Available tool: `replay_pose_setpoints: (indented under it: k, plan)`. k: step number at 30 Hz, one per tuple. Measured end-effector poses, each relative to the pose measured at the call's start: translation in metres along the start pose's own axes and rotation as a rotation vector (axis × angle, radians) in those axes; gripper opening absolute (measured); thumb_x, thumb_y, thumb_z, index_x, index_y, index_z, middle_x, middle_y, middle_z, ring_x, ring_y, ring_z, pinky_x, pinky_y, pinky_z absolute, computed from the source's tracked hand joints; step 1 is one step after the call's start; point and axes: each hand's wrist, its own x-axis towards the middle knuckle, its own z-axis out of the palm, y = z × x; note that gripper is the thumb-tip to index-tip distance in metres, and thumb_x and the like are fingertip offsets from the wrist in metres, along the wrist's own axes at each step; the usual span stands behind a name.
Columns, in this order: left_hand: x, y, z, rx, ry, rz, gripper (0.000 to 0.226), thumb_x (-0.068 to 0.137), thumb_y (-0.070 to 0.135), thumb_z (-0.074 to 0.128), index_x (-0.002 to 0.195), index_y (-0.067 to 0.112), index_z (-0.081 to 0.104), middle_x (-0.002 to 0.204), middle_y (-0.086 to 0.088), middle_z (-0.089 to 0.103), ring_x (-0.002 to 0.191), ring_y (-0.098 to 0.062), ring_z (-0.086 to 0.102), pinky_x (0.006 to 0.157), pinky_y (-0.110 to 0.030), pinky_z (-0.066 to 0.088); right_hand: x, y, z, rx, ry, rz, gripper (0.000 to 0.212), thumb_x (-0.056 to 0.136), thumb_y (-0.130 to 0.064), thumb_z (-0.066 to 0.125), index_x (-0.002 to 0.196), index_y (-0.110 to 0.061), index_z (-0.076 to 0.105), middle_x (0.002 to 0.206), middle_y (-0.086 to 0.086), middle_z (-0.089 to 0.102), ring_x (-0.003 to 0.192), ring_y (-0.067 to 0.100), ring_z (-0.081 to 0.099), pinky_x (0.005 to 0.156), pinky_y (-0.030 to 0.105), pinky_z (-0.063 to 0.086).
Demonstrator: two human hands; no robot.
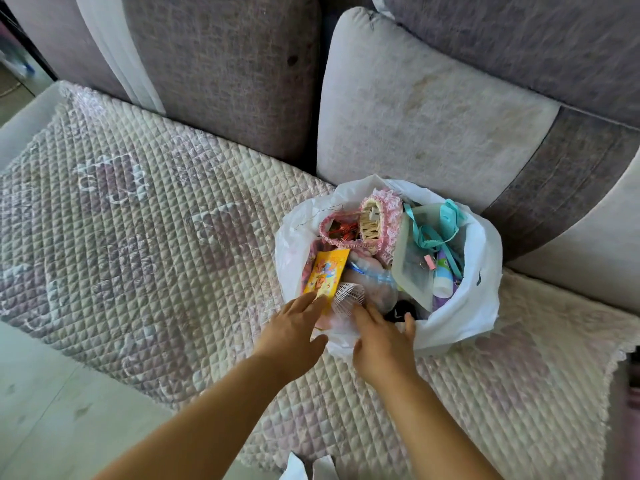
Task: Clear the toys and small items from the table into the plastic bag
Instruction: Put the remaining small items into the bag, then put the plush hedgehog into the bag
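Hands at the mouth of the plastic bag (460,306)

Bag stands full on the quilted sofa cover (138,237) (against a grey cushion (415,116)); at its near rim the left hand (291,336) lies flat-fingered on a yellow packet (325,271), while the right hand (382,344) curls over the white edge, beside a pink lace basket (377,220).

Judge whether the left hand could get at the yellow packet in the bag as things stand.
Probably yes: the left hand already lies at the yellow packet, which sits on top in the open white bag, nothing covering it.
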Motion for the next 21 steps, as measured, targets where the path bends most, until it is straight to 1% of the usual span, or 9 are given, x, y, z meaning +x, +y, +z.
replay_pose_setpoints:
  k: [3, 5, 7, 9, 11, 14, 16, 18, 21]
  plan:
    - [-0.018, -0.004, -0.011, -0.043, 0.064, -0.008, 0.06, 0.09, 0.03, 0.053, 0.145, 0.027, 0.027, 0.151, 0.01, 0.027, 0.135, -0.013, 0.033, 0.105, -0.026, 0.034, -0.014, -0.006, -0.015, -0.027, 0.049, 0.03, 0.053, 0.086, -0.017, 0.048, 0.134, -0.025, 0.028, 0.145, -0.004, 0.034, 0.118, 0.019, 0.05, 0.103, 0.043, 0.019]
    - [-0.035, -0.009, -0.021, -0.061, 0.097, -0.016, 0.056, 0.092, 0.032, 0.05, 0.144, 0.027, 0.03, 0.149, 0.012, 0.03, 0.131, -0.012, 0.038, 0.102, -0.025, 0.036, -0.026, -0.016, -0.025, -0.027, 0.114, 0.017, 0.042, 0.087, -0.02, 0.047, 0.127, -0.024, 0.036, 0.138, -0.004, 0.042, 0.113, 0.022, 0.053, 0.093, 0.038, 0.032]
    - [-0.057, -0.018, -0.034, -0.088, 0.143, -0.03, 0.052, 0.093, 0.034, 0.048, 0.142, 0.027, 0.033, 0.147, 0.012, 0.034, 0.124, -0.012, 0.045, 0.098, -0.024, 0.038, -0.039, -0.037, -0.037, 0.031, 0.202, -0.039, 0.032, 0.088, -0.021, 0.048, 0.12, -0.023, 0.045, 0.127, -0.003, 0.052, 0.106, 0.025, 0.057, 0.081, 0.034, 0.039]
    - [-0.08, -0.028, -0.047, -0.126, 0.199, -0.055, 0.049, 0.093, 0.036, 0.048, 0.14, 0.028, 0.036, 0.142, 0.012, 0.04, 0.117, -0.012, 0.052, 0.095, -0.026, 0.043, -0.052, -0.064, -0.047, 0.116, 0.273, -0.13, 0.026, 0.088, -0.022, 0.052, 0.113, -0.019, 0.055, 0.117, -0.001, 0.061, 0.101, 0.025, 0.059, 0.076, 0.033, 0.042]
    - [-0.111, -0.044, -0.063, -0.155, 0.259, -0.102, 0.046, 0.093, 0.04, 0.047, 0.138, 0.03, 0.039, 0.137, 0.012, 0.047, 0.11, -0.012, 0.057, 0.09, -0.027, 0.047, -0.067, -0.101, -0.053, 0.178, 0.303, -0.21, 0.023, 0.088, -0.025, 0.055, 0.109, -0.017, 0.061, 0.11, 0.002, 0.066, 0.101, 0.024, 0.059, 0.08, 0.034, 0.044]
    - [-0.164, -0.078, -0.082, -0.17, 0.321, -0.208, 0.04, 0.091, 0.044, 0.048, 0.13, 0.034, 0.047, 0.122, 0.01, 0.06, 0.102, -0.009, 0.061, 0.082, -0.024, 0.048, -0.095, -0.159, -0.055, 0.246, 0.29, -0.272, 0.028, 0.087, -0.027, 0.058, 0.111, -0.015, 0.062, 0.106, 0.004, 0.067, 0.098, 0.023, 0.06, 0.081, 0.033, 0.046]
    - [-0.209, -0.108, -0.093, -0.156, 0.333, -0.287, 0.033, 0.091, 0.045, 0.048, 0.122, 0.034, 0.052, 0.111, 0.009, 0.065, 0.096, -0.012, 0.063, 0.078, -0.025, 0.048, -0.118, -0.202, -0.052, 0.262, 0.273, -0.356, 0.02, 0.085, -0.026, 0.061, 0.1, -0.013, 0.065, 0.097, 0.004, 0.068, 0.091, 0.023, 0.06, 0.076, 0.033, 0.045]
    - [-0.26, -0.14, -0.1, -0.111, 0.335, -0.344, 0.029, 0.091, 0.046, 0.045, 0.115, 0.033, 0.054, 0.109, 0.008, 0.065, 0.096, -0.016, 0.062, 0.078, -0.027, 0.048, -0.144, -0.245, -0.045, 0.229, 0.24, -0.458, 0.012, 0.084, -0.025, 0.062, 0.085, -0.013, 0.062, 0.084, 0.002, 0.065, 0.082, 0.023, 0.058, 0.069, 0.033, 0.044]
    - [-0.338, -0.188, -0.101, -0.086, 0.357, -0.428, 0.029, 0.092, 0.046, 0.041, 0.114, 0.032, 0.054, 0.113, 0.01, 0.063, 0.099, -0.014, 0.061, 0.077, -0.026, 0.046, -0.183, -0.302, -0.026, 0.164, 0.177, -0.565, 0.015, 0.086, -0.03, 0.058, 0.075, -0.022, 0.053, 0.071, -0.01, 0.051, 0.072, 0.015, 0.05, 0.062, 0.03, 0.04]
